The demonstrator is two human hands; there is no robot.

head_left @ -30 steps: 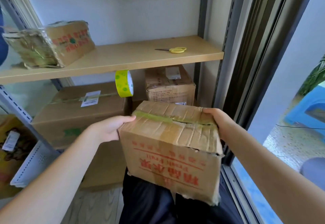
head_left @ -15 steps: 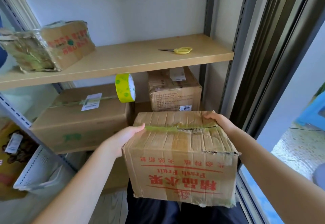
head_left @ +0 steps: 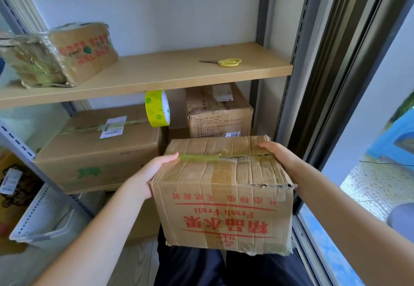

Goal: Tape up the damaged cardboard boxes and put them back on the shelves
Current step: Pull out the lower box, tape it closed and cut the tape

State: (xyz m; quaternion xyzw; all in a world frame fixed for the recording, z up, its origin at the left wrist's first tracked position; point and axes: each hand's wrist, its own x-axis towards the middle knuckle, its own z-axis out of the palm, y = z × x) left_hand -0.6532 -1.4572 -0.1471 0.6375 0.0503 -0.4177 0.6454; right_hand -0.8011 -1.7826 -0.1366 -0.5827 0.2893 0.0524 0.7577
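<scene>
Holding a worn fruit carton between both hands, a person stands facing a metal shelving unit. The left hand presses flat against the carton's left side, its thumb lying over the top edge at the end of a strip of greenish tape. The right hand grips the far right top corner, fingers curled over the edge. The carton is in the air above the person's dark trousers, in front of the lower shelf; its top seam is split beside the tape and its right front edge is torn. Red print on its front face reads upside down.

On the wooden upper shelf a heavily taped carton sits at the left and yellow-handled scissors lie at the right. Below, a roll of yellow-green tape stands on edge on a large labelled box, with a smaller brown box to its right.
</scene>
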